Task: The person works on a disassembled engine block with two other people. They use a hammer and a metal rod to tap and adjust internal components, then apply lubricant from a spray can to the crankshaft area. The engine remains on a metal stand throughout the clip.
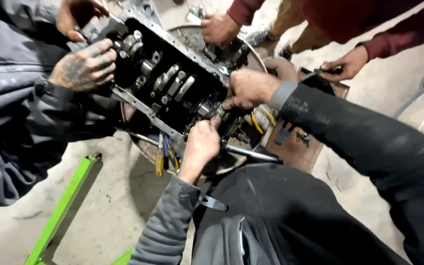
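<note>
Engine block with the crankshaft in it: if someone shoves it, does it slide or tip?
Engine block is likely heavy: thick cast metal, crankshaft inside. It looks oily, so probably slippery. Perched on a round drum and overhanging it, it might tip.

- A round metal drum (149, 149), rusty at its rim, carries the open engine block (172, 83).
- Pliers with yellow handles (160, 162) lie at the drum's near edge.
- The drum stands on a stained concrete floor (109, 196).
- A green metal frame (62, 208) rests on the floor.
</note>
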